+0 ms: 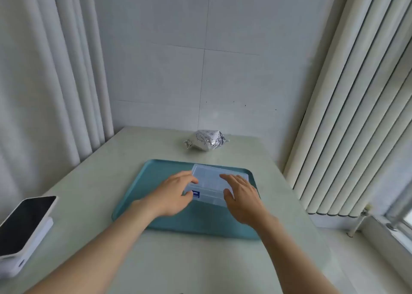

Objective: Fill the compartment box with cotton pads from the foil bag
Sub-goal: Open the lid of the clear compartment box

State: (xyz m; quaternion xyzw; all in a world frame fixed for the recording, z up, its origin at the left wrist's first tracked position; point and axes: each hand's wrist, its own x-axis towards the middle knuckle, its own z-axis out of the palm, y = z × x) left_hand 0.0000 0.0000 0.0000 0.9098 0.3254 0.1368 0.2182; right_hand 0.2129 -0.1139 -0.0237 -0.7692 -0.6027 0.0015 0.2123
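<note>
One clear compartment box (211, 182) lies on one teal tray (200, 219), towards the tray's far right corner, its lid down and a single blue label (196, 193) on its front. Two hands are on it. The left hand (174, 193) grips the box's left end, fingers (192, 180) bent over the lid and thumb against the front. The right hand (243, 195) rests on the lid with fingers (231, 178) fairly straight and slightly apart, thumb at the front edge. One crumpled foil bag (206, 141) sits beyond the tray, near the tiled wall, apart from the box. One dark-screened device (24, 226) stands at the surface's (178, 260) left edge. Bare surface lies between tray and near edge.
</note>
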